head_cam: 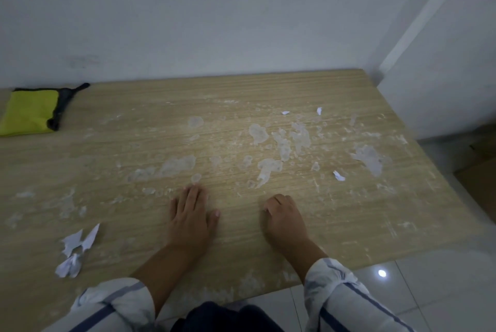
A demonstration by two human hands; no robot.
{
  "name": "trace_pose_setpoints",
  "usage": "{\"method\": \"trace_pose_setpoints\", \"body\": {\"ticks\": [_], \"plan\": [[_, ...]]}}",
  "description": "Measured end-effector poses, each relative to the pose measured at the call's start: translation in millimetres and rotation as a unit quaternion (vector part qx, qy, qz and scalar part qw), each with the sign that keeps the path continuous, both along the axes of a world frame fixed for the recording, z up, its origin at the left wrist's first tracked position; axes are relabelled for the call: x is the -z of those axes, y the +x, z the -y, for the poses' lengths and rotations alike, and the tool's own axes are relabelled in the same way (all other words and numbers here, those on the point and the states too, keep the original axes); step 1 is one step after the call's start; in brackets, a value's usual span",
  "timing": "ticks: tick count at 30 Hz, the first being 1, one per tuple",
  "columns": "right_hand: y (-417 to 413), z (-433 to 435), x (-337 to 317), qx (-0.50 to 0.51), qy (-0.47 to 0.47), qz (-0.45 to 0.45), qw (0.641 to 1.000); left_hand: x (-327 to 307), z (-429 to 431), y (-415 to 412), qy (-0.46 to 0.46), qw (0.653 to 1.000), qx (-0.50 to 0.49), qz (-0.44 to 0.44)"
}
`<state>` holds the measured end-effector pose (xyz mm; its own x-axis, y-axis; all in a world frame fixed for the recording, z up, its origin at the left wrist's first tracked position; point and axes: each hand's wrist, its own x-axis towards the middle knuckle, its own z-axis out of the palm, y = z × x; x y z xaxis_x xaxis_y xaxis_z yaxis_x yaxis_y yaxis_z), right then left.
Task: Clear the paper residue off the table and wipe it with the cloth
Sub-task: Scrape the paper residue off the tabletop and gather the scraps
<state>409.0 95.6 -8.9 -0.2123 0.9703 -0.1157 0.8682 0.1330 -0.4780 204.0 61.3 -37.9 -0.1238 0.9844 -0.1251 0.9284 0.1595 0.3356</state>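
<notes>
A wooden table (134, 149) carries patches of stuck, greyish paper residue (284, 143) across its middle and right side. Torn white paper pieces (76, 248) lie near the front left, and small scraps (338, 176) sit on the right. A folded yellow and black cloth (31, 111) rests at the far left by the wall. My left hand (191, 216) lies flat on the table with straight fingers. My right hand (283, 217) rests on the table with its fingers curled under; I cannot see anything held in it.
A white wall runs along the table's far edge, with a corner pillar (434, 36) at the right. White floor tiles (429, 291) show past the table's front right corner. A brown box (483, 178) stands at the right edge.
</notes>
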Motion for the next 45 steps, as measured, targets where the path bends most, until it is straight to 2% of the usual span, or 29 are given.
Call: {"method": "trace_pose_setpoints", "body": {"ticks": [5, 9, 12, 15, 18, 21, 25, 33, 40, 45], "plan": [[-58.9, 10.8, -4.0, 0.013, -0.015, -0.102, 0.995, -8.4, 8.4, -14.2, 0.007, 0.997, 0.035, 0.061], [-117.9, 22.4, -17.8, 0.012, -0.06, -0.162, 0.985, -16.6, 19.8, -40.9, -0.015, 0.986, 0.076, 0.149], [-157.8, 27.2, -24.1, 0.038, -0.115, -0.198, 0.973, -29.7, 33.4, -70.2, -0.006, 0.981, 0.023, 0.192], [-194.1, 33.4, -28.6, 0.053, -0.16, -0.241, 0.956, -37.8, 48.1, -107.2, 0.023, 0.986, -0.018, 0.161], [-230.2, 44.7, -31.9, 0.036, -0.18, -0.264, 0.947, -49.7, 67.1, -141.6, 0.072, 0.981, -0.064, 0.168], [-262.3, 55.7, -28.0, -0.01, -0.173, -0.235, 0.957, -50.8, 89.3, -176.1, 0.059, 0.981, -0.096, 0.157], [-291.3, 62.5, -21.2, -0.063, -0.137, -0.161, 0.975, -43.2, 111.4, -213.5, -0.013, 0.994, -0.059, 0.096], [-315.4, 67.8, -9.4, -0.163, -0.11, -0.066, 0.978, -39.5, 107.4, -227.2, -0.055, 0.98, -0.099, 0.165], [-317.2, 77.7, -5.4, -0.209, -0.116, -0.038, 0.97, -45.3, 91.5, -225.5, -0.065, 0.992, -0.025, 0.106], [-325.5, 78.1, -1.9, -0.218, -0.097, -0.005, 0.971, -42.4, 89.8, -229.4, -0.07, 0.984, -0.075, 0.147]]}}
